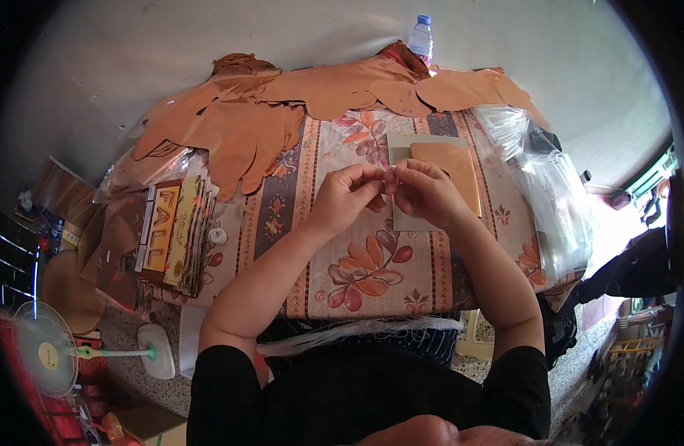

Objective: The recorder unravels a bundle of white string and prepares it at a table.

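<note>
My left hand (347, 195) and my right hand (430, 195) meet above the middle of the table, thumbs and fingertips pinched close together. Something tiny and whitish shows between the fingertips, too small to name. Beneath my right hand lies a flat orange-brown piece (467, 175), partly covered by the hand. It rests on a grey board (399, 144) on the patterned tablecloth (357, 279). A bundle of thin white strings (342, 339) is draped across my lap at the table's front edge.
Brown cut-out sheets with wavy edges (320, 91) spread along the back, near a water bottle (421, 41). Printed signs (167, 234) are stacked at left beside a small white coil (218, 236). Clear plastic bags (556, 215) lie at right. A fan (48, 353) stands lower left.
</note>
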Demonstrator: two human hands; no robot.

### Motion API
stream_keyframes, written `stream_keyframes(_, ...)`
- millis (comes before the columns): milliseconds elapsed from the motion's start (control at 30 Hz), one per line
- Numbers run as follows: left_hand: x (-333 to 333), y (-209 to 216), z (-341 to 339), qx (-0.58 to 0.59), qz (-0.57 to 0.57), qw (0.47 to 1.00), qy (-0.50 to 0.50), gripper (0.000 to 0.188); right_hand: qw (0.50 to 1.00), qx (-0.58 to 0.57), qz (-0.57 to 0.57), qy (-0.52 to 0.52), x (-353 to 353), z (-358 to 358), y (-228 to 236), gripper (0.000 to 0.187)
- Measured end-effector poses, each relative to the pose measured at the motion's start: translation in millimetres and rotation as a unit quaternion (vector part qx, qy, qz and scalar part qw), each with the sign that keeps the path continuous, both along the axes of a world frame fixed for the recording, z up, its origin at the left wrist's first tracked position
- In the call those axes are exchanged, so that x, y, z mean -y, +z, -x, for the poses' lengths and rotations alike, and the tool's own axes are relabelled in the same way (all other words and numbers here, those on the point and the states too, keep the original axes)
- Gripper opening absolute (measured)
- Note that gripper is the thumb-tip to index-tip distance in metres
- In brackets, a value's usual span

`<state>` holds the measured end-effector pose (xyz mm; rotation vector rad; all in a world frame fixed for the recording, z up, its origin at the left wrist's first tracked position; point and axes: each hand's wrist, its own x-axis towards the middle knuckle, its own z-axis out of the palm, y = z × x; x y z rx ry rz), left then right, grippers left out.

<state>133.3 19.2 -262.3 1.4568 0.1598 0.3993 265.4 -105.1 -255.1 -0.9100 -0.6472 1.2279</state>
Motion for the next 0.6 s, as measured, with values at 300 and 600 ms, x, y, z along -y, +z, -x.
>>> stream_keyframes(300, -1, 3, 1, -0.006, 0.002, 0.999, -0.039, 0.012, 1.0, 0.017, 0.024, -0.002, 4, 3, 8, 0.018)
stream_keyframes(600, -6, 0, 3, -0.012, 0.0, 0.997, -0.072, 0.008, 0.995, 0.083, 0.016, 0.047, 2, 1, -2, 0.017)
